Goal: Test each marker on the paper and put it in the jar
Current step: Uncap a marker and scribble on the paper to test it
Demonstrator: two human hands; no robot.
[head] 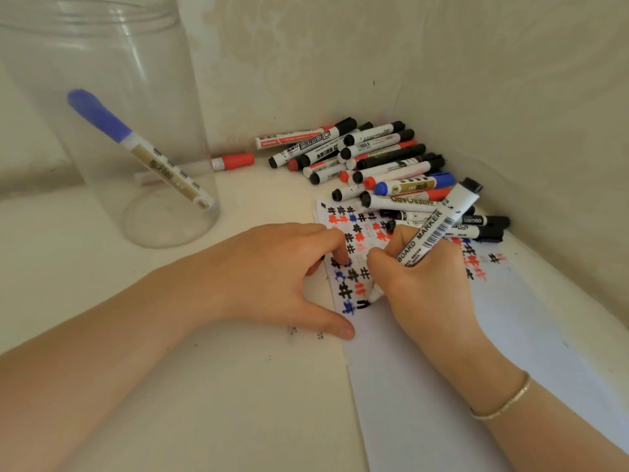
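The cream table (170,386) fills my view, with one tall clear plastic jar (163,97) standing at the far left and one white sheet of paper (476,352) lying to the right, running from the near edge up toward the far corner. The far half of the paper is covered in rows of small hash-shaped test marks (347,291) in black, red and blue. Beyond it, in the far right corner, lies one loose pile of markers (374,158), too overlapped for me to count exactly but well over a dozen, white barrels with black, red or blue caps; one red-capped marker (235,161) lies apart, just right of the jar. Inside the jar leans a single marker (136,148), blue cap up, gold-and-white barrel slanting down to the right. My left hand (272,277) rests on the left edge of the paper, fingers curled with the fingertips pressing on the sheet and thumb stretched toward me, holding nothing. My right hand (425,284), a thin bracelet (503,400) at its wrist, is clamped around one whiteboard marker (439,226), white barrel printed "BOARD MARKER" with a barcode, black end pointing up and away, its tip down on the paper at a fresh black mark.
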